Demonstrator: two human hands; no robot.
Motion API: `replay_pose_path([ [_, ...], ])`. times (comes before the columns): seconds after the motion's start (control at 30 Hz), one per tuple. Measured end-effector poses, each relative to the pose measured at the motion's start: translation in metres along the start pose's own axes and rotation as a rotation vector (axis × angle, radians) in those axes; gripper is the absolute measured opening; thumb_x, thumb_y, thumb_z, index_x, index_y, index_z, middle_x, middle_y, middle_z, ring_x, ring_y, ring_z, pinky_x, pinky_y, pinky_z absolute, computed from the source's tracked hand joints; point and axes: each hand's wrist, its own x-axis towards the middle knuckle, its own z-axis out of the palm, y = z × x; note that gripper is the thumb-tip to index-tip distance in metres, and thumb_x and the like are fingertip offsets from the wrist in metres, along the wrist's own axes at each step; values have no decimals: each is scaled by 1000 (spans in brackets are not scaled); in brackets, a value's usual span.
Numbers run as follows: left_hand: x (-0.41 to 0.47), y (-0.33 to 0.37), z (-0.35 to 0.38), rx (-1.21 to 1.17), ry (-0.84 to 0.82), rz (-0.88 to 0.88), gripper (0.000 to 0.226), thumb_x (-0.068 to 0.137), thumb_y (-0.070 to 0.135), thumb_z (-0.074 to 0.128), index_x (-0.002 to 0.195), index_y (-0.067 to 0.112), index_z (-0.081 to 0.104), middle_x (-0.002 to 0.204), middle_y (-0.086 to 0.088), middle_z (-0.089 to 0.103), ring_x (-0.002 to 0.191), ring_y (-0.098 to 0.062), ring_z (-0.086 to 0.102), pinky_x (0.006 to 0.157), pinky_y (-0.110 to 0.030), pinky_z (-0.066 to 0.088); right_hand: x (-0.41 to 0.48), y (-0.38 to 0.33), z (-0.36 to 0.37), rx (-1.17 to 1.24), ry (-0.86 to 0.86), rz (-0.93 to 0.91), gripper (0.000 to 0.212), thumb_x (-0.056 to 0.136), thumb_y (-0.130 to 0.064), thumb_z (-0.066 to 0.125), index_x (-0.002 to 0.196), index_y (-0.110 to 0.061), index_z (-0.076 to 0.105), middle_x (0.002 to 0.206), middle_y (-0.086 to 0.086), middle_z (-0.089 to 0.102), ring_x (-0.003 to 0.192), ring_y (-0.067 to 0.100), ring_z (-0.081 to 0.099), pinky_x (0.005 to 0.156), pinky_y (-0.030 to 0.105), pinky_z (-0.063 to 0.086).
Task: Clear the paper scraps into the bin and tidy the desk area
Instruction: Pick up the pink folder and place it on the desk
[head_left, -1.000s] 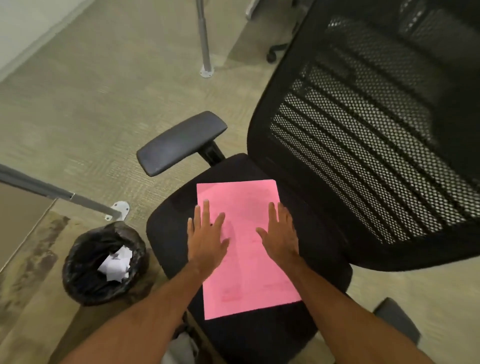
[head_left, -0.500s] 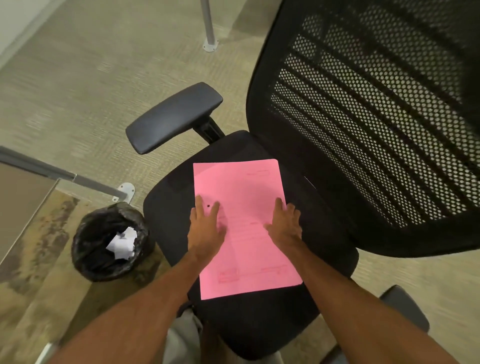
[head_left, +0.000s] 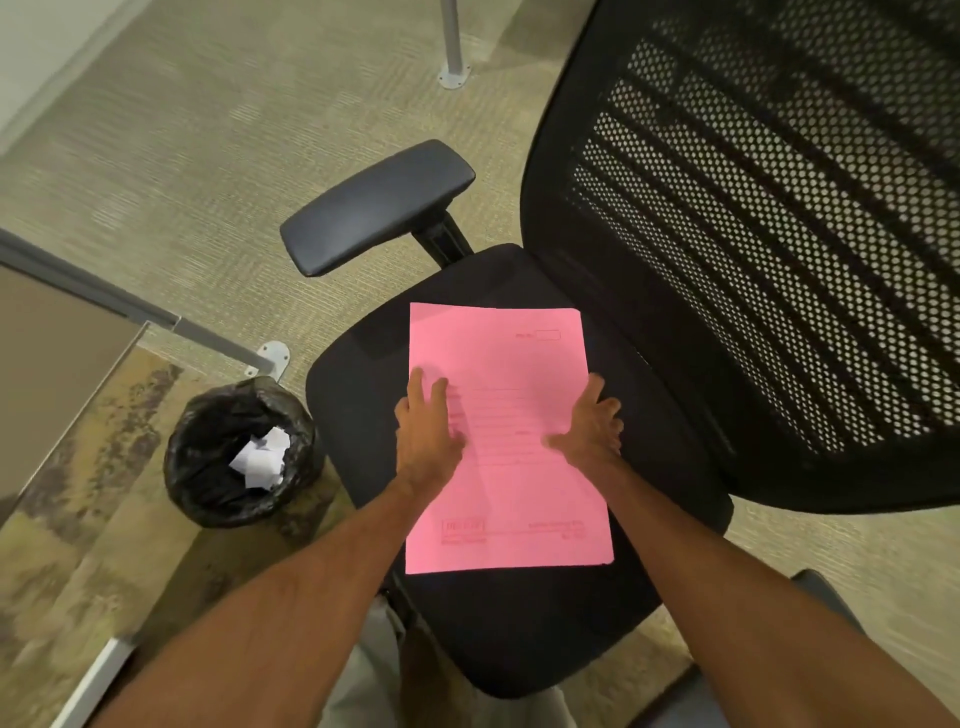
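A pink sheet of paper (head_left: 506, 436) lies flat on the black seat (head_left: 363, 395) of an office chair, its long side running from near to far, faint printed lines across it. The left hand (head_left: 427, 431) rests palm down on the sheet's left edge, fingers spread and flat, its grip open and closed on nothing. The right hand (head_left: 592, 428) sits at the sheet's right edge with the thumb stretched across the paper and the fingers curled over the edge; whether they have hold of the edge I cannot tell. Both bare forearms reach in from the near side. The chair's mesh backrest (head_left: 779, 249) rises to the right and far, and one padded armrest (head_left: 376, 205) juts out on the far left. On the floor just left of the seat stands a small bin (head_left: 208, 467) lined with a black bag, and white crumpled paper scraps (head_left: 262, 457) lie inside it. A counter (head_left: 57, 358) corner shows at the left edge, above the carpet (head_left: 208, 130).
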Motion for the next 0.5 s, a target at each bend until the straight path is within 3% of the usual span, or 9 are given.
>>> replay_pose_path([
  [0.13, -8, -1, -8, -156, 8, 10, 79, 80, 1, 68, 145, 17, 26, 156, -3, 11, 138, -32, 24, 102, -50, 46, -6, 3, -3, 14, 5, -44, 91, 73, -10, 77, 136, -20, 12, 134, 23, 39, 125, 40, 35, 101, 57, 38],
  [0.3, -23, -2, -27, -251, 69, -32, 85, 76, -8, 69, 146, 12, 25, 153, -8, 21, 139, -24, 28, 113, -38, 33, -26, -2, -12, 79, 38, -102, 86, 75, -8, 75, 137, -20, 16, 132, 22, 41, 126, 37, 35, 99, 57, 38],
  [0.37, -28, 2, -37, -326, 118, -42, 69, 75, -6, 70, 135, 9, 39, 136, -6, 43, 125, -21, 43, 102, -32, 44, -35, -4, -19, 131, 35, -148, 86, 76, -5, 74, 138, -20, 16, 132, 21, 41, 124, 36, 39, 97, 56, 43],
  [0.4, -30, 3, -42, -376, 165, -51, 58, 74, -4, 70, 125, 10, 46, 122, 0, 52, 114, -18, 50, 88, -26, 50, -39, -6, -23, 160, 27, -171, 86, 76, -3, 73, 139, -20, 16, 132, 21, 40, 122, 36, 42, 97, 54, 45],
  [0.47, -36, 7, -53, -455, 209, -71, 49, 75, -2, 70, 116, 15, 49, 99, 17, 50, 98, -9, 50, 70, -12, 43, -47, -8, -31, 199, 10, -198, 88, 77, -1, 72, 140, -21, 15, 132, 21, 38, 119, 36, 47, 96, 51, 47],
  [0.5, -39, 9, -60, -479, 208, -77, 50, 76, -1, 69, 119, 16, 50, 97, 20, 46, 97, -5, 46, 75, -12, 41, -51, -10, -34, 211, 8, -203, 89, 76, 0, 73, 141, -21, 15, 133, 21, 38, 119, 36, 47, 97, 50, 46],
])
